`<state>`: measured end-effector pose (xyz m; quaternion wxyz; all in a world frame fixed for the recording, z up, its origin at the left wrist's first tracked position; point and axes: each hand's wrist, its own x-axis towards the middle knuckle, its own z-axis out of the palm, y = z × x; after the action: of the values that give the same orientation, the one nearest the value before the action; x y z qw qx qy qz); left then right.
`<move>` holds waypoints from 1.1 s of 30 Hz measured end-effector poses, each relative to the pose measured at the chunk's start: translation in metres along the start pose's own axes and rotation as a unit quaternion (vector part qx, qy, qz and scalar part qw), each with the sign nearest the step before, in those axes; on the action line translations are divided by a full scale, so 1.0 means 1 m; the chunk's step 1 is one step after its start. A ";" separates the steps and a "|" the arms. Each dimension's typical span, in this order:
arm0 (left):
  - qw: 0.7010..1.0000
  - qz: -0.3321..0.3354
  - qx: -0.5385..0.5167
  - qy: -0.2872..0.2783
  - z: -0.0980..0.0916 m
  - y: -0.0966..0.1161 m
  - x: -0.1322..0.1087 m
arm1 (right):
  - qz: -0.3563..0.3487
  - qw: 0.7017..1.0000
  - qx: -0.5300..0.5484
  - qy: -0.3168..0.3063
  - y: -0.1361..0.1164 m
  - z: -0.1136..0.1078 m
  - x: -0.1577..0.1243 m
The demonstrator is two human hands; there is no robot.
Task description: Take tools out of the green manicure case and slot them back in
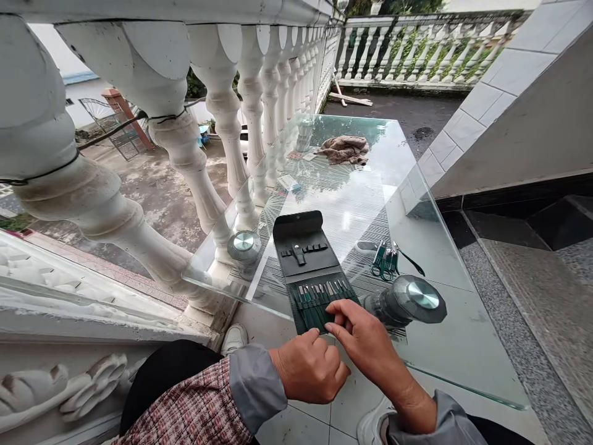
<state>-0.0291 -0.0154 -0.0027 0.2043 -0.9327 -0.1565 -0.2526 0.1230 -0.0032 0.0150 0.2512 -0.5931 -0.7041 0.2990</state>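
Right hand [364, 337]: your thumb and index close together over the case's lower right; can't tell if they're pinching anything.
Left hand [311, 366]: your fingers curled by its near edge; grip hidden.
Tool case [308, 262]: open, centre frame; a tug could drag it off the glass tabletop [456, 346].
Slim tools [319, 292]: tilting could spill them.
Scissors [383, 266]: loose, right of centre; a knock could skid them.

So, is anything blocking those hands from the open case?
Nothing visible: the left hand and right hand are both at the near end of the case. The scissors lie apart, off to the right.
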 end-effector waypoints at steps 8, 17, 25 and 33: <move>1.000 0.009 -0.005 -0.010 0.002 0.000 0.000 | -0.056 0.997 -0.006 0.046 0.006 0.002 -0.002; 0.998 0.022 -0.013 -0.062 -0.001 0.000 -0.001 | -0.226 0.940 -0.230 0.112 0.016 0.017 -0.018; 0.999 0.016 -0.009 -0.042 -0.003 0.000 -0.001 | -0.264 0.921 -0.256 0.126 0.023 0.019 -0.023; 1.000 0.013 -0.006 -0.025 -0.004 -0.002 0.001 | -0.156 0.962 -0.116 0.190 0.022 0.000 -0.016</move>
<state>-0.0309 -0.0155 0.0014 0.1986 -0.9417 -0.1477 -0.2278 0.1410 -0.0163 -0.0005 0.3535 -0.5469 -0.7570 0.0543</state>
